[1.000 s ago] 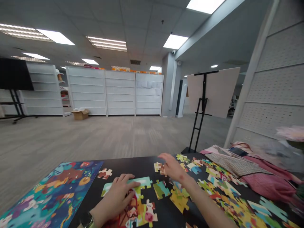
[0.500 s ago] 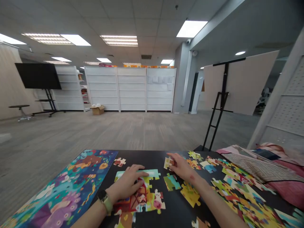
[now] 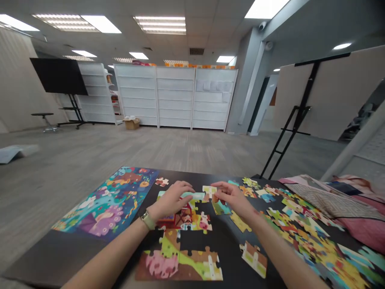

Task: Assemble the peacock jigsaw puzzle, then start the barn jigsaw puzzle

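My left hand (image 3: pixel 174 200) lies over the upper left of a partly joined jigsaw puzzle (image 3: pixel 183 222), fingers stretched across it; a red barn and a cow's head show there. Between the thumb and fingers of my right hand (image 3: pixel 233 197) is a puzzle piece (image 3: pixel 209 191) with a white fence on it. This piece is at the upper right edge of the joined part; whether it touches is unclear. Below my right hand are a green and blue piece (image 3: pixel 221 208) and a yellow piece (image 3: pixel 240 222). A joined strip with a pink animal (image 3: pixel 162 264) lies nearer me.
A dark blue picture sheet (image 3: pixel 105 204) covers the table's left side. Many loose pieces (image 3: pixel 313 241) spread over the right, beside folded cloth (image 3: pixel 319 200). A fence piece (image 3: pixel 254 259) lies near my right forearm, a brown one (image 3: pixel 161 182) at the back left.
My view has tilted down, showing more of the near table. My right hand has brought the fence piece left, closer to the joined part. My left hand stays on the puzzle.
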Tool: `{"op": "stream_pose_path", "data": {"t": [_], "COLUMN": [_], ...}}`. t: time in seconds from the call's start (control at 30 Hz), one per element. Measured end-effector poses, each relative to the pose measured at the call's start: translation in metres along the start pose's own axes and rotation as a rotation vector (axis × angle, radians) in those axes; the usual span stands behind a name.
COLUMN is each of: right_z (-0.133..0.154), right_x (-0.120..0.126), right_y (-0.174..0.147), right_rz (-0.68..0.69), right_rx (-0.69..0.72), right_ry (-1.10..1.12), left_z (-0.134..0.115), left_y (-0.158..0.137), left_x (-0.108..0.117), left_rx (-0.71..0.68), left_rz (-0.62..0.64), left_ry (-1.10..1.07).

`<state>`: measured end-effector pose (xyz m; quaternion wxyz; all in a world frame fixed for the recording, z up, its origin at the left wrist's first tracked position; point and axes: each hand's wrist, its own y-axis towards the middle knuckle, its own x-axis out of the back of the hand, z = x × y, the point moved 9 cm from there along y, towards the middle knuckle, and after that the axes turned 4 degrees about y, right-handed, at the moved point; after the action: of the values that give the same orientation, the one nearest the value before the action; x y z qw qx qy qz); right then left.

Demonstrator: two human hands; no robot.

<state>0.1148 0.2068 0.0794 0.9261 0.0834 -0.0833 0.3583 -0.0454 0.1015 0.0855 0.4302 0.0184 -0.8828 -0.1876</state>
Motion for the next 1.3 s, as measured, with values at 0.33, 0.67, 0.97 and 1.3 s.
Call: {"op": "stream_pose_path", "data": {"t": [0.33, 0.67, 0.97, 1.3], "right_z": [0.03, 0.001, -0.035, -0.029], "right_x": [-0.058, -0.058, -0.062, -0.015], "right_y": [-0.081, -0.107, -0.127, -0.144], "right_rz": [0.194, 0.175, 0.11, -0.051], "right_rx": [0.019, -0.086, -0.201, -0.128], "right_ry": [0.147, 0.176, 0.116, -0.354], "left_z": [-0.059, -0.077, -0.08, -0.078], "left_y": [-0.024, -0.072, -0.118, -0.118], "left_x": [-0.031, -0.018, -0.053, -0.053], "left_rx": [0.119, 0.198, 0.179, 0.193], "left_rz": [-0.066, -0.154, -0.062, -0.047], "left_ry": [-0.675, -0.425, 0.126, 0.117]}}
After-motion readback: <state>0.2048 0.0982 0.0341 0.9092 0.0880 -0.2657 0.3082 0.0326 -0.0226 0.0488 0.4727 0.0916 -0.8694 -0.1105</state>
